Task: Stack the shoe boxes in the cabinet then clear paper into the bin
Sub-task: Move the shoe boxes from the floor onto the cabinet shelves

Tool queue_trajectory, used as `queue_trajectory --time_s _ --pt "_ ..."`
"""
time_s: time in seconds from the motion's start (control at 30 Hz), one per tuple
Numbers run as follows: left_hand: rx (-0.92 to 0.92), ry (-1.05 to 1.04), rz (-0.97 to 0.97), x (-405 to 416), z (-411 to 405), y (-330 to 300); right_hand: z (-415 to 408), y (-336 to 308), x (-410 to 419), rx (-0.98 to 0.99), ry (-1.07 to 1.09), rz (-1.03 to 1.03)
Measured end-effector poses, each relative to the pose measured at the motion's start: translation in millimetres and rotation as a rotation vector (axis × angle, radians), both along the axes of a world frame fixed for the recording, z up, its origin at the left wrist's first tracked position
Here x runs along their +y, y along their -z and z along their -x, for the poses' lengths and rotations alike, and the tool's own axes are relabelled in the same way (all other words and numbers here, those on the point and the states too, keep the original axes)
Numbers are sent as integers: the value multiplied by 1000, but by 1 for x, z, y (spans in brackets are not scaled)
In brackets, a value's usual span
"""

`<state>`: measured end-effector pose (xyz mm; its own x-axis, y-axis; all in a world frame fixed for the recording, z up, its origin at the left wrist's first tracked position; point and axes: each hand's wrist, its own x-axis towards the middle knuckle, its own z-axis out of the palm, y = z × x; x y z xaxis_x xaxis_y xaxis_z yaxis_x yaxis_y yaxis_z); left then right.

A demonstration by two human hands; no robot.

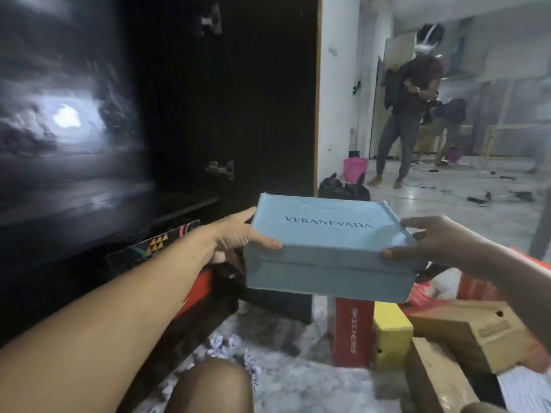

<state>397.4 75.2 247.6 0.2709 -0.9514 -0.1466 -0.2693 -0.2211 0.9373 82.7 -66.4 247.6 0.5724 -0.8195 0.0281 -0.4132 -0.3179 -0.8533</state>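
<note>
L hand (238, 234) grips the left end of the blue box (325, 248), thumb on the lid edge, fingers along the side. R hand (432, 242) grips the right end, thumb at the lid's front corner, fingers over the top edge. Box is held level in the air between both hands, lid shut, "VERANEVADA" printed on top, just in front of the open dark cabinet (179, 114).

Below the box, on the floor: a red Skechers box (353, 332) standing on end, a yellow box (392, 335) touching it on the right, then two brown boxes (465, 332) tilted against each other. White paper (447, 283) w/ red bits lies behind them, under the R wrist. A patterned box (155, 242) sits low at the cabinet's edge, behind the L forearm.

Bkgd: a person (408, 108) stands bent forward on the tiled floor, a pink bin (354, 169) near the wall beside them. All blurry.
</note>
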Motion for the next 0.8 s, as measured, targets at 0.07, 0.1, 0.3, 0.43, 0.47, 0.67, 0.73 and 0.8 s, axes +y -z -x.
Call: queue_trajectory --time_s 0.07,0.1,0.3,0.43,0.47,0.67,0.73,0.8 --pt "0 -61 15 19 -25 -7 -36 -5 5 -23 -40 14" --pt "-13 -101 20 29 -37 -12 -54 -7 6 -34 -58 23" --pt "-3 -369 51 57 -103 -33 -151 -16 7 -80 -138 87" --pt "12 -516 121 56 -142 -42 -209 -18 3 -128 -138 90" --pt "-2 -549 115 56 -153 -44 -223 -18 2 -136 -137 94" --pt "-48 -640 125 55 -206 -53 -296 -15 -1 -142 -120 103" --pt "-67 -720 183 48 -223 -53 -317 -14 -2 -143 -104 89" --pt "-79 -813 226 40 -240 -49 -336 -11 -4 -159 -97 62"
